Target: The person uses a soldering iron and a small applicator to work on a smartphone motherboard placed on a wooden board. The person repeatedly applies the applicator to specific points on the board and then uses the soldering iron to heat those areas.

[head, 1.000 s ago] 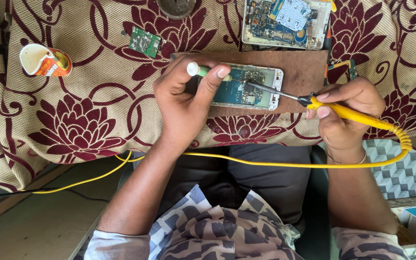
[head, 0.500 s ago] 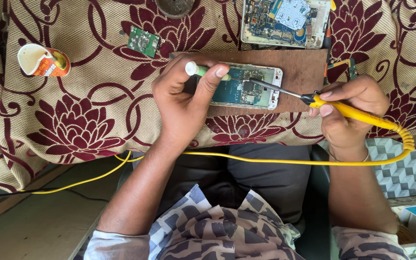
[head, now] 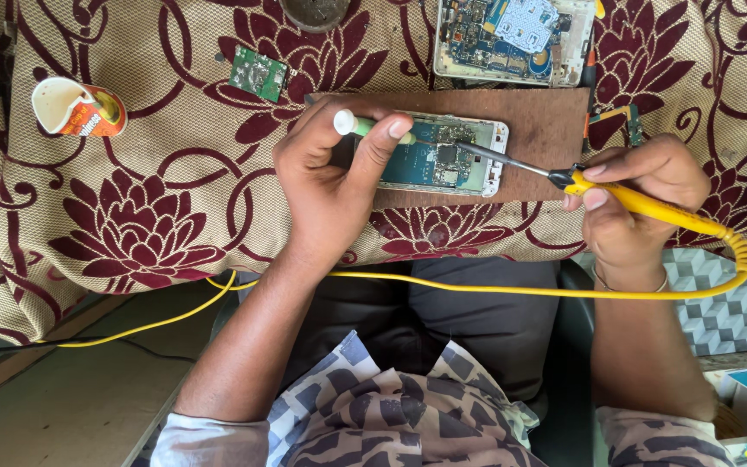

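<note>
An opened phone (head: 443, 160) with its circuit board bare lies on a brown wooden board (head: 538, 130). My left hand (head: 330, 177) rests on the phone's left end and grips a thin green tool with a white cap (head: 360, 125). My right hand (head: 637, 203) holds a yellow soldering iron (head: 633, 199) by its handle. The iron's metal tip reaches left and touches the phone's board near the middle.
A second opened device (head: 512, 39) lies at the top. A small green circuit board (head: 258, 73) and a tipped orange can (head: 75, 108) sit on the floral cloth (head: 131, 225). The iron's yellow cord (head: 477, 290) runs across my lap.
The iron's tip has shifted slightly on the phone's board; my right hand edged a little. My left hand stays put.
</note>
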